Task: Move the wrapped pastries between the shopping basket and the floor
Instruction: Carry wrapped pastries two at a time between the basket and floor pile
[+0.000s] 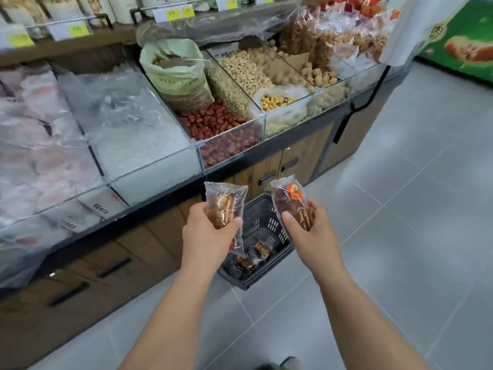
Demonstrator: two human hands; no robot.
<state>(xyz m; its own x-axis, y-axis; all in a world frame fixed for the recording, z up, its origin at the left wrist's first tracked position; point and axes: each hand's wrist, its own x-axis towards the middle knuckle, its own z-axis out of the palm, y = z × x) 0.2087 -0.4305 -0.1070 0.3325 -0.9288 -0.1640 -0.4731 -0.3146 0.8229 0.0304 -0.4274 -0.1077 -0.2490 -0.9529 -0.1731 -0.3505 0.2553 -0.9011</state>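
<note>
A dark plastic shopping basket (262, 225) stands on the grey tiled floor (400, 222) against the base of the display counter. Inside it lie a few wrapped pastries (260, 251) in clear packets. My left hand (206, 236) grips one clear-wrapped brown pastry (225, 200) above the basket's left side. My right hand (306, 228) grips another wrapped pastry (289, 197) with an orange mark, above the basket's right side. Both packets stick up out of my fists.
A glass-fronted bulk counter (200, 148) with red dates, peanuts, walnuts and white goods runs along the left and back. Wooden cabinet doors (106, 268) with black handles sit below it. A green freezer front (464, 44) stands at the far right. A shoe tip (289, 363) shows at the bottom.
</note>
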